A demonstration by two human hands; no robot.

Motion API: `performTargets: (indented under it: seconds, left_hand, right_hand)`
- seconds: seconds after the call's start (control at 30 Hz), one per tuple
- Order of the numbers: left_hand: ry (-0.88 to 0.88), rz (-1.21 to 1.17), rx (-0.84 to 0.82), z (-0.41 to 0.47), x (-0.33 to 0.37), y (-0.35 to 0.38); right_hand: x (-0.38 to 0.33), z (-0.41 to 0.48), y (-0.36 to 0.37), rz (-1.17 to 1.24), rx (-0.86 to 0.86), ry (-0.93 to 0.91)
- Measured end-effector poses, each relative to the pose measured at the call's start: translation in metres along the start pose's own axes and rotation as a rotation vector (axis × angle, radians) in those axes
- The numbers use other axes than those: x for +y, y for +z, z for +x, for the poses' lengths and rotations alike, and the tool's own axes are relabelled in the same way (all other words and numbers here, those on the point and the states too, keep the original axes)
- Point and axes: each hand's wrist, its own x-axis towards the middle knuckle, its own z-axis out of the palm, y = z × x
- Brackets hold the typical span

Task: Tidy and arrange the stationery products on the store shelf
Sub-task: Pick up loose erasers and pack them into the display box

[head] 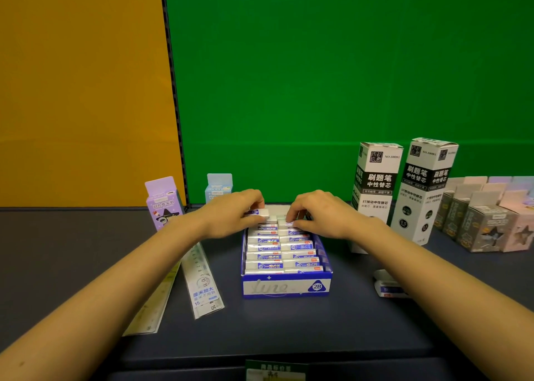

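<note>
At the far end of the eraser box [286, 287], left hand [232, 211] and right hand [322, 213], each grip pinching an eraser [262, 213], rows look nearly full, rulers [203, 282] unsorted.

"2B" on blue eraser box [286, 286]; "NO.50091", "刷题笔" on white refill box [375, 184]; "15" on ruler [202, 288].

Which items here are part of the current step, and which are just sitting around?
In use: left hand pinching the back-left eraser; right hand pinching the back-right eraser; blue eraser box; rows of erasers inside.
Lying about: two rulers, purple box, pale blue box, two refill boxes, star boxes, loose eraser right of the box.
</note>
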Motion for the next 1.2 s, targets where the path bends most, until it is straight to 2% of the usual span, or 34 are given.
performTargets:
  seconds: [0.17, 0.3, 0.63, 0.9, 1.2]
  left_hand:
    - [0.06, 0.182, 0.165, 0.003, 0.008, 0.003]
    - [0.009, 0.133, 0.236, 0.006, 0.016, 0.008]
    - [-0.023, 0.088, 0.182, 0.008, 0.012, 0.017]
    - [0.037, 0.172, 0.09, 0.003, 0.009, 0.013]
    - [0.072, 0.202, 0.103, 0.003, 0.01, 0.009]
  right_hand:
    - [-0.002, -0.001, -0.001, -0.016, -0.005, 0.004]
    - [-0.002, -0.002, -0.001, -0.025, -0.014, 0.0]
    - [-0.004, -0.004, -0.001, -0.035, -0.023, 0.006]
    - [-0.007, -0.008, 0.001, -0.051, -0.015, 0.013]
    - [-0.012, -0.016, -0.001, -0.042, -0.009, 0.025]
